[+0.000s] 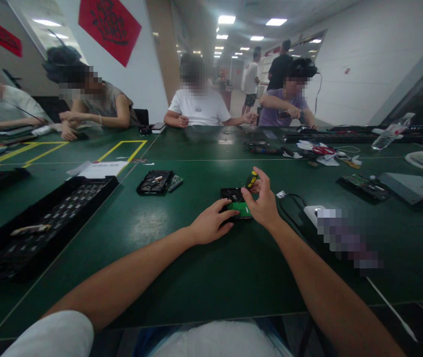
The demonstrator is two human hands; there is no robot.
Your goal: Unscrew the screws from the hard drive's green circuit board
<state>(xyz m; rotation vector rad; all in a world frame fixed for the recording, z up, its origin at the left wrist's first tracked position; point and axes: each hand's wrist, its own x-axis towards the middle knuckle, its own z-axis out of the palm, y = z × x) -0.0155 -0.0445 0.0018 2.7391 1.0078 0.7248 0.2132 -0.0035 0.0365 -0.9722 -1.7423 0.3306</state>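
Note:
A hard drive [229, 192] lies on the green table in front of me, its green circuit board [244, 210] facing up. My left hand [211, 222] reaches over the drive's left side, fingers spread, with fingertips resting on the board. Between the fingers of my right hand [262, 201] is a yellow and black screwdriver [251, 179], its handle tilted upward above the drive. The screwdriver's tip is hidden or too small to make out.
Left of my hands lie another opened drive [155, 182] and a loose circuit board [175, 183]. A long black tray [48, 218] stands farther left. To the right are a power strip [313, 213] with a cable and another drive [363, 187]. Several people sit across the table.

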